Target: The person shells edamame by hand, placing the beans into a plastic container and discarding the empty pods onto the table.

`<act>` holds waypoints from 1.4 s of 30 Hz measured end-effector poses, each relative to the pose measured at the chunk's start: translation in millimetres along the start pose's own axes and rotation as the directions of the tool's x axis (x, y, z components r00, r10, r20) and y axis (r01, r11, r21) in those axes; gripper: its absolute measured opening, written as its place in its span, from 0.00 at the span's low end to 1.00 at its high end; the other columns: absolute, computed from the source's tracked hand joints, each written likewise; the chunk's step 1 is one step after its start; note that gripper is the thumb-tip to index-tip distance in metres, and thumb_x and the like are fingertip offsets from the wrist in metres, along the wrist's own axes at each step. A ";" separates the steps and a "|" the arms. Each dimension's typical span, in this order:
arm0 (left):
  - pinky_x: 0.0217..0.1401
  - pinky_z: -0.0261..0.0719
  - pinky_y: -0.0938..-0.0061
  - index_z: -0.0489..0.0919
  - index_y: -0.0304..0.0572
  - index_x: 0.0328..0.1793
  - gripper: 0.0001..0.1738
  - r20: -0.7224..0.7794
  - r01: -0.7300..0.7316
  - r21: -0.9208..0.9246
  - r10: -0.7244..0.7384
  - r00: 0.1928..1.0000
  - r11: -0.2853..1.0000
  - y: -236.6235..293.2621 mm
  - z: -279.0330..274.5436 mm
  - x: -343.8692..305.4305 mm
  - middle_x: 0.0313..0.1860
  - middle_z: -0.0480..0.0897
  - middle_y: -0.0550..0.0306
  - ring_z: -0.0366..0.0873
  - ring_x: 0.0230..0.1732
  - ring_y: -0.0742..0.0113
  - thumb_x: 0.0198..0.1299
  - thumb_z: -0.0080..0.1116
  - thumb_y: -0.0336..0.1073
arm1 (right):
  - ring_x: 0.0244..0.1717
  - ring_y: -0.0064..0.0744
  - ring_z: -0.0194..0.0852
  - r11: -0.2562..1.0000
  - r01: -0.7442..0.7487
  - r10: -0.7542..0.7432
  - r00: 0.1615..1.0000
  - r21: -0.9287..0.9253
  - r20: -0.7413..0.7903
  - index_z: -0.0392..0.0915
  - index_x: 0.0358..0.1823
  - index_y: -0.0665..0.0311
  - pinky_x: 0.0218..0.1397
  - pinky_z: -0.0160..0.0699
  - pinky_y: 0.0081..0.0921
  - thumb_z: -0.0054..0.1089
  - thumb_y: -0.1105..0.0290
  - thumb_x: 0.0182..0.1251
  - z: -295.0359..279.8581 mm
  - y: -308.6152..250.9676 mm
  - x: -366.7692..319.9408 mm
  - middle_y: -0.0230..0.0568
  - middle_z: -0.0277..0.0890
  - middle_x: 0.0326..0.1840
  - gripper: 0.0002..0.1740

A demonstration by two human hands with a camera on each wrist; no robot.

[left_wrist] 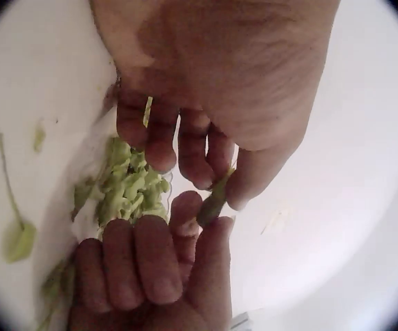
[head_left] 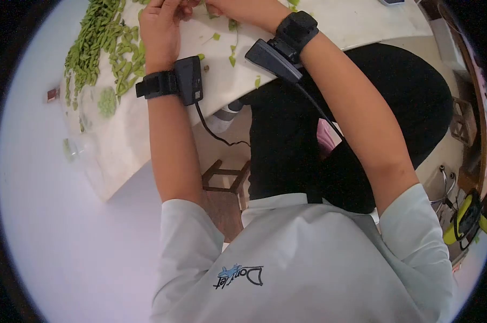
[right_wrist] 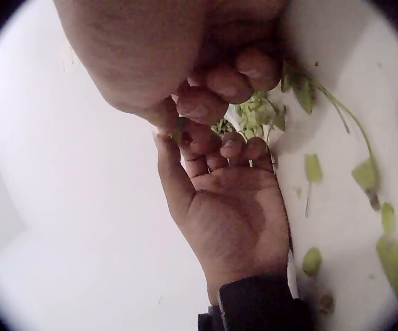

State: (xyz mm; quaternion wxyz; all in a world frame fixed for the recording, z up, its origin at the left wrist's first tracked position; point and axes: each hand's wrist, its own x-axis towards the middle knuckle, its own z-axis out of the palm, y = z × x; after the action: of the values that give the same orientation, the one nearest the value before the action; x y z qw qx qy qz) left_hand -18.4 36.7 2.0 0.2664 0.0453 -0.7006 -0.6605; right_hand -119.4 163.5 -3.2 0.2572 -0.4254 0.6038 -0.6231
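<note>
At the top of the head view, my left hand (head_left: pixel 160 35) and right hand (head_left: pixel 243 12) come together over a white-covered table. Between them is one small green soybean pod (left_wrist: pixel 214 205), best seen in the left wrist view. The left thumb and a finger pinch its upper end, while the right thumb and forefinger pinch its lower end. The same pod (right_wrist: pixel 177 131) is mostly covered by fingertips in the right wrist view. Behind the hands lies a heap of green pods (left_wrist: pixel 130 183).
More soybean pods (head_left: pixel 93 46) spread over the table's left side. Near its corner lies a pale green clump (head_left: pixel 107 102) by clear plastic. Loose leaves (right_wrist: pixel 366 176) and stems are scattered by the hands. A wooden stool (head_left: pixel 224 207) stands below the table edge.
</note>
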 end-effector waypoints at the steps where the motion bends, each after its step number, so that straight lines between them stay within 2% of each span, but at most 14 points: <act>1: 0.31 0.69 0.79 0.74 0.43 0.30 0.15 0.005 -0.008 0.017 0.008 1.000 1.000 0.6 1.0 0.2 0.24 0.75 0.62 0.69 0.24 0.76 0.66 0.54 0.43 | 0.15 0.27 0.65 1.000 0.001 -0.001 1.000 -0.013 0.010 0.75 0.24 0.71 0.21 0.65 0.26 0.48 0.62 0.69 0.2 0.0 0.6 0.38 0.70 0.15 0.21; 4: 0.30 0.68 0.80 0.75 0.43 0.30 0.14 -0.040 0.038 0.096 -0.034 0.999 0.995 2.3 1.4 -1.2 0.23 0.76 0.63 0.69 0.24 0.77 0.66 0.55 0.43 | 0.15 0.27 0.66 0.994 -0.090 0.091 0.996 -0.058 0.015 0.75 0.24 0.71 0.22 0.66 0.27 0.47 0.62 0.69 3.0 -6.0 0.1 0.38 0.71 0.16 0.21; 10: 0.27 0.66 0.83 0.75 0.44 0.30 0.15 -0.037 0.063 0.136 -0.058 0.998 0.989 0.1 -0.2 -0.6 0.21 0.76 0.63 0.67 0.21 0.79 0.66 0.55 0.43 | 0.16 0.27 0.67 1.000 0.030 -0.029 0.999 -0.007 0.041 0.75 0.22 0.71 0.23 0.67 0.26 0.46 0.63 0.69 0.9 4.2 0.2 0.39 0.71 0.16 0.21; 19: 0.24 0.61 0.84 0.72 0.46 0.27 0.15 -0.028 0.072 0.127 -0.069 0.997 0.989 5.4 4.3 -2.9 0.19 0.72 0.66 0.64 0.19 0.80 0.65 0.56 0.43 | 0.17 0.27 0.69 0.999 0.006 -0.009 0.998 0.048 0.057 0.76 0.22 0.72 0.23 0.69 0.25 0.45 0.66 0.67 1.7 2.3 -2.3 0.38 0.72 0.15 0.20; 25: 0.24 0.61 0.83 0.71 0.46 0.27 0.16 0.002 0.056 0.189 -0.058 0.998 0.980 7.8 4.5 -3.9 0.19 0.71 0.66 0.63 0.19 0.80 0.65 0.56 0.43 | 0.16 0.28 0.69 0.999 0.029 -0.027 0.997 -0.039 0.073 0.76 0.21 0.72 0.23 0.69 0.26 0.45 0.65 0.66 0.7 0.2 -3.2 0.39 0.72 0.14 0.20; 28: 0.25 0.62 0.83 0.71 0.46 0.27 0.16 0.015 0.053 0.181 -0.057 0.998 0.982 10.7 8.4 -6.0 0.19 0.71 0.65 0.64 0.19 0.80 0.65 0.56 0.43 | 0.15 0.28 0.68 0.999 0.042 -0.043 0.997 0.009 0.067 0.76 0.20 0.72 0.22 0.69 0.26 0.45 0.66 0.66 0.8 1.5 -3.7 0.40 0.72 0.14 0.20; 31: 0.25 0.62 0.83 0.70 0.45 0.27 0.16 0.022 0.054 0.157 -0.058 0.998 0.986 10.1 9.2 -6.2 0.19 0.72 0.65 0.64 0.20 0.79 0.66 0.55 0.43 | 0.15 0.28 0.68 0.999 0.029 -0.028 0.998 -0.025 0.054 0.76 0.20 0.73 0.23 0.68 0.26 0.45 0.66 0.66 0.7 1.9 -3.1 0.40 0.72 0.14 0.20; 34: 0.25 0.63 0.83 0.70 0.46 0.28 0.16 0.020 0.053 0.140 -0.056 0.998 0.989 12.9 11.3 -5.9 0.20 0.72 0.64 0.64 0.19 0.79 0.66 0.54 0.43 | 0.16 0.28 0.68 0.997 -0.009 0.004 0.998 0.076 0.067 0.76 0.20 0.73 0.23 0.68 0.26 0.45 0.65 0.66 1.7 -0.6 -3.6 0.40 0.72 0.14 0.21; 42: 0.27 0.62 0.81 0.68 0.48 0.26 0.16 0.041 0.007 0.077 -0.011 0.999 0.997 2.8 1.9 -3.3 0.19 0.67 0.67 0.62 0.20 0.79 0.67 0.53 0.42 | 0.16 0.28 0.69 0.999 0.046 -0.046 0.999 0.002 0.026 0.76 0.21 0.72 0.23 0.68 0.26 0.48 0.63 0.66 4.7 1.4 -3.1 0.39 0.72 0.14 0.20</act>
State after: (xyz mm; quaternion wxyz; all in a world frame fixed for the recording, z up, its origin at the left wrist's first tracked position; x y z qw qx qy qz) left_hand -15.6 40.1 3.6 0.2469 0.0450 -0.7307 -0.6349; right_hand -114.1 163.3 -5.7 0.2508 -0.4472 0.5901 -0.6236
